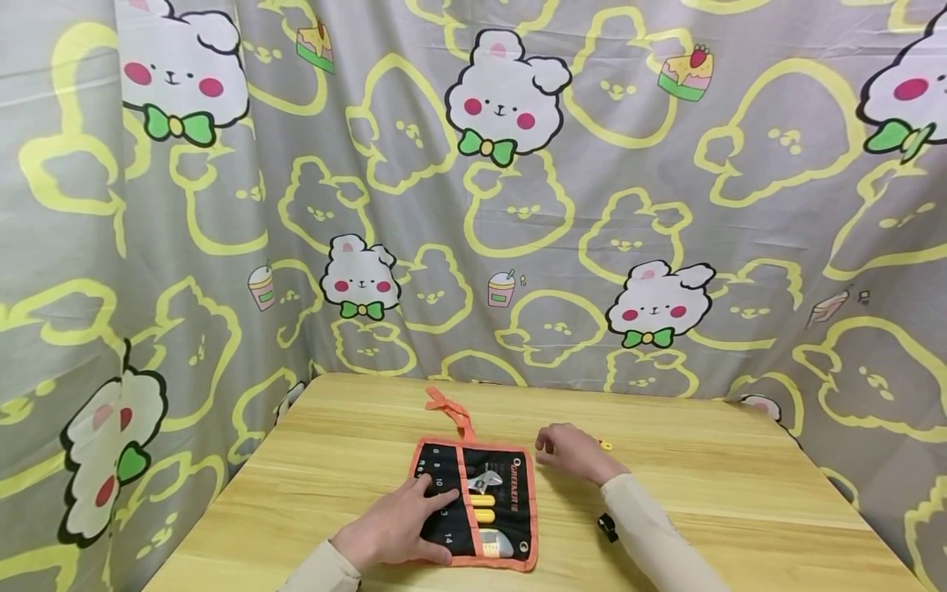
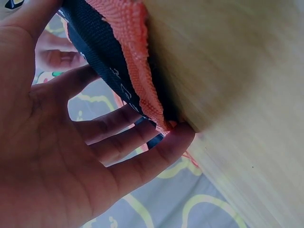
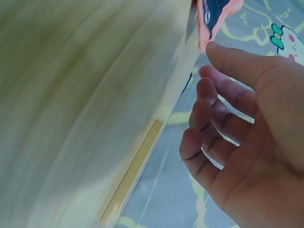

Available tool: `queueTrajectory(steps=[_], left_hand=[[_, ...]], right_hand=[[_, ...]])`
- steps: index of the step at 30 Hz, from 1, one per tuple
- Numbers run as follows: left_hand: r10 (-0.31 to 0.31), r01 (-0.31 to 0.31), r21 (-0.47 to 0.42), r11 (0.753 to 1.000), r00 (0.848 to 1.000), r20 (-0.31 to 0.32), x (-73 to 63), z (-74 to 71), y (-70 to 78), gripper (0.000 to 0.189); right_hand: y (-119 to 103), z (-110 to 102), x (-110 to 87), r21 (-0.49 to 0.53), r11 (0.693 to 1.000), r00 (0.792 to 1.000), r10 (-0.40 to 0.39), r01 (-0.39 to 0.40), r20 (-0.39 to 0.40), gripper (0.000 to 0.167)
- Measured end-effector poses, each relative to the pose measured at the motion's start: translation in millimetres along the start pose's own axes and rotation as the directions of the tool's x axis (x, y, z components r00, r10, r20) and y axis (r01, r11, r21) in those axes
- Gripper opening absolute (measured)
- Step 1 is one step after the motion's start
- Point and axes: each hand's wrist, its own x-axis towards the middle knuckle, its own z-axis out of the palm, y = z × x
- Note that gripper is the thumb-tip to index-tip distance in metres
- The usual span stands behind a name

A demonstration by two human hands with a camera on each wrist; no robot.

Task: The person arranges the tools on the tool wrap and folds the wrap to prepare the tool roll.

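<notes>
A black tool pouch (image 1: 510, 477) with orange trim lies flat on the table. In its pockets are an adjustable wrench (image 1: 484, 482), two yellow handles (image 1: 483, 515) and a yellow-and-grey tool (image 1: 496, 543) whose kind I cannot tell. My left hand (image 1: 403, 522) rests on the pouch's numbered left part, fingers spread. In the left wrist view its fingers are extended along the orange edge (image 2: 135, 66). Just right of the pouch my right hand (image 1: 577, 452) hovers over the table. Its fingers (image 3: 202, 114) are loosely bent and hold nothing.
An orange tie strap (image 1: 451, 411) extends from the pouch's far edge. Behind my right hand lies a small yellow-and-red object (image 1: 606, 445), mostly hidden. A patterned curtain (image 1: 518, 271) hangs behind and beside the wooden table (image 1: 340, 444).
</notes>
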Motion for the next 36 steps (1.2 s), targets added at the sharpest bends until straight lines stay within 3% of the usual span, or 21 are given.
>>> queueTrajectory(steps=[10, 18, 26, 36], left_hand=[[-0.006, 0.006, -0.01, 1.0, 1.0, 0.002, 1.7, -0.1, -0.2, 0.081], [-0.003, 0.003, -0.013, 1.0, 1.0, 0.002, 0.5, -1.3, 0.8, 0.081], [-0.009, 0.01, -0.021, 1.0, 1.0, 0.003, -0.2, -1.0, 0.6, 0.081], [-0.013, 0.013, -0.03, 0.999, 1.0, 0.003, -0.6, -0.7, 1.4, 0.08]], right_hand=[[33.1, -18.1, -13.5, -0.01, 0.999, 0.999, 0.041, -0.041, -0.028, 0.022], [59.8, -28.2, -23.8, -0.024, 0.996, 0.995, 0.089, -0.09, -0.043, 0.02], [73.0, -35.7, -29.9, -0.021, 0.99, 0.989, 0.141, -0.142, -0.039, 0.026], [86.7, -39.1, -32.5, -0.047, 0.995, 0.995, 0.092, -0.093, -0.03, 0.02]])
